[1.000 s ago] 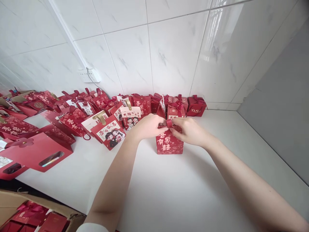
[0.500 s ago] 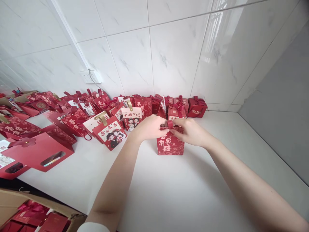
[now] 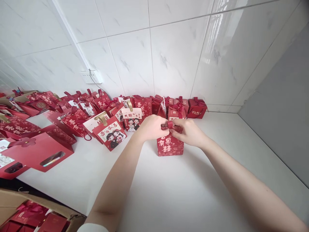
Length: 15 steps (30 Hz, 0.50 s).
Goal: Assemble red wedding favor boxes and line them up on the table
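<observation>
A small red gift box (image 3: 169,146) with gold characters stands upright on the white counter (image 3: 169,193). A dark red ribbon (image 3: 170,125) sits on its top. My left hand (image 3: 152,127) is closed and pinches the ribbon's left end. My right hand (image 3: 189,131) is closed on the ribbon's right side and rests on the box top. The two hands almost touch above the box.
Several red gift boxes and bags (image 3: 108,130) lie along the tiled wall, from the left edge to a bow-tied box (image 3: 196,108). A large red windowed box (image 3: 40,154) lies at left. A cardboard carton (image 3: 36,214) with red packs stands at bottom left. A wall socket (image 3: 91,76) hangs above.
Both hands have shifted a little on the ribbon, the fingers drawing closer together over the box top. The box has stayed in place.
</observation>
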Tool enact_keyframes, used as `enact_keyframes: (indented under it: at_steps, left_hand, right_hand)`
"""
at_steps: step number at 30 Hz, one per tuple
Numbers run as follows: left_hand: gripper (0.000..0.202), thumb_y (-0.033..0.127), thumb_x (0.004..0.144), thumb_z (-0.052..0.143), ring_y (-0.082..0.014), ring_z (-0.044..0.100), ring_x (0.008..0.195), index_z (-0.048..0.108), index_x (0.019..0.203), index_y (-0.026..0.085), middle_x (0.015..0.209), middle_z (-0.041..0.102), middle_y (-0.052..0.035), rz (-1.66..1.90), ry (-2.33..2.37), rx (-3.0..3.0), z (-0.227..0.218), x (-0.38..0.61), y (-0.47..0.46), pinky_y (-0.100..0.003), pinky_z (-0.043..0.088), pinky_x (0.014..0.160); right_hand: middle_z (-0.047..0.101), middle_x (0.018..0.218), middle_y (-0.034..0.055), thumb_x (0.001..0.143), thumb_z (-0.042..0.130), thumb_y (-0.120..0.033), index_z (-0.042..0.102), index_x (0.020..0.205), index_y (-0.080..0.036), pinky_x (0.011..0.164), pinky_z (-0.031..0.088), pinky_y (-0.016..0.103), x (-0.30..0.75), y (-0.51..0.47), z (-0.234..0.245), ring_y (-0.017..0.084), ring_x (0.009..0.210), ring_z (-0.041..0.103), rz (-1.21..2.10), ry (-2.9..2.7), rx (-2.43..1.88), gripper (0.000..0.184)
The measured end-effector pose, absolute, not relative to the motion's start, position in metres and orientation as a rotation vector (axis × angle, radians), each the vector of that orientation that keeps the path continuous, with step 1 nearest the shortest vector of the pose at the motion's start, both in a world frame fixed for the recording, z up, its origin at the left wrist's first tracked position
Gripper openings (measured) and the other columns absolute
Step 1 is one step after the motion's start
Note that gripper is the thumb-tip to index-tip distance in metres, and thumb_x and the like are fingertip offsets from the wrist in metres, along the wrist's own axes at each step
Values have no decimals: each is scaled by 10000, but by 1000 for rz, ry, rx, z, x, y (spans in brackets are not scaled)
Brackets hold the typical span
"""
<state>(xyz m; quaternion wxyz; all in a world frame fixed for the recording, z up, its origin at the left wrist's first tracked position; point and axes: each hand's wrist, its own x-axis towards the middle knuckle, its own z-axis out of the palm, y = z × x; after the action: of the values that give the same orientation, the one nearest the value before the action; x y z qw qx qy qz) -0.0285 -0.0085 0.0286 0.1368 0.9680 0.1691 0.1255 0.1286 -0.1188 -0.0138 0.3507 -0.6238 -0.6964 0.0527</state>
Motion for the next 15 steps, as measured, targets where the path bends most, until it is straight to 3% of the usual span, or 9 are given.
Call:
enact_keyframes:
  at_steps: [4,8,11,15]
  left_hand:
    - [187,327,796,552,-127,495,591,671,776,185,675,625,3,248,442,2668,33,-34,-5,-242,333,563]
    - [199,365,743,645,-136,519,630,658,817,180,713,618,1,219,455,2653,37,-39,-3,-237,335,549]
    - [249,408,735,673,-126,485,599,659,842,184,675,583,17,248,458,2648,36,-38,-4,-237,327,541]
    - [185,351,795,613,-110,398,533,673,784,176,577,509,29,272,432,2688,33,-34,-6,-248,272,517]
  right_hand:
    - [623,742,-6,848,542,-283,596,847,-214,585,380,262,140,-124,-7,142,621,526,281,-1835,-1586,87]
    - [671,840,4,836,554,-256,597,845,-219,670,434,280,145,-128,-1,154,709,586,348,-1829,-1518,57]
    - [676,844,7,843,537,-245,599,831,-217,666,440,282,144,-128,-1,160,739,604,390,-1819,-1499,69]
    - [670,830,14,865,513,-231,589,827,-211,666,439,288,142,-126,-5,166,738,605,369,-1807,-1508,87]
